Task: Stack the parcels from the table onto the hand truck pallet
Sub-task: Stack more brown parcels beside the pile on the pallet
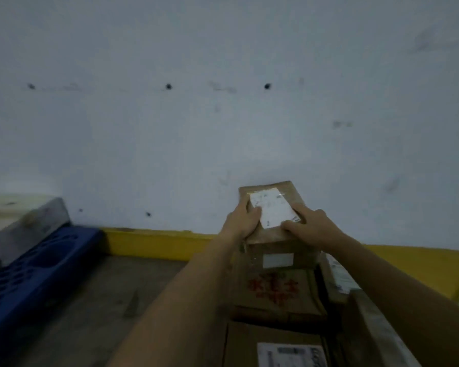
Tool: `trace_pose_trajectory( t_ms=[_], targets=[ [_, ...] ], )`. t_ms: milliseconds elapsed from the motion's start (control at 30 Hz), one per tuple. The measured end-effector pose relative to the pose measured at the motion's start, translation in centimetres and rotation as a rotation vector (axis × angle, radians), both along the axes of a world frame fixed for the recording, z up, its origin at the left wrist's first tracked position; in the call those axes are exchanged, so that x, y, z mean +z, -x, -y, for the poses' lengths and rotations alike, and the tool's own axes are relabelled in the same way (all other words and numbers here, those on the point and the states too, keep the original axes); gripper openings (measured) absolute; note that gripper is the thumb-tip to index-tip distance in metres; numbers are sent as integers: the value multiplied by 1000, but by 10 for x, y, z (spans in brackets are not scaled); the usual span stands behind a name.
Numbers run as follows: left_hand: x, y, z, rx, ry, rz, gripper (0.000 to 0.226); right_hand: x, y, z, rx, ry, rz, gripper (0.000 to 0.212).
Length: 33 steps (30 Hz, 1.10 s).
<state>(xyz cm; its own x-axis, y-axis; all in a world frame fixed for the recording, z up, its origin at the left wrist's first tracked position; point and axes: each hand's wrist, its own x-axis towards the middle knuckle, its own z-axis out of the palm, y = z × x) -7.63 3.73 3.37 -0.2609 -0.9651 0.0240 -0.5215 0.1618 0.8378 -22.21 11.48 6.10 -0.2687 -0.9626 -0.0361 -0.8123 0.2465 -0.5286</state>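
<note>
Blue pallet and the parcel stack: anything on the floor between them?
Nothing: in the head view, bare floor runs from the blue pallet to the parcel stack; only the left forearm crosses above it.

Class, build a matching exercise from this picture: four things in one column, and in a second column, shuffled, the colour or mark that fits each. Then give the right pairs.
Things:
1. pallet
2. wall base stripe
3. held parcel
4. box below it

Descriptions:
A. red printed characters
B. white label on top, both hands on it
C. blue
D. yellow

Pairs: 1-C, 2-D, 3-B, 4-A
</note>
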Motion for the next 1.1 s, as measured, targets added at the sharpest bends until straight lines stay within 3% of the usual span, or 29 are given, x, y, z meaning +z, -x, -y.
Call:
trace_pose_trajectory(
  t_ms=[300,533,767,900,1033,1100],
  targets=[
    [0,-267,38,125,20,88,66,-23,-264,52,121,48,149,63],
    [-23,-434,87,57,8,194,70,-62,-439,97,46,19,217,66],
    [-40,-505,126,21,18,318,73,-71,-513,124,15,-40,227,69],
    [-51,-518,140,1,74,562,62,-81,-535,136,0,-41,148,68],
    [-47,-524,153,51,283,956,62,-85,-541,150,-2,-32,108,69],
    [-42,-529,160,75,270,1017,62,-85,-546,159,-1,-30,100,69]
  ],
)
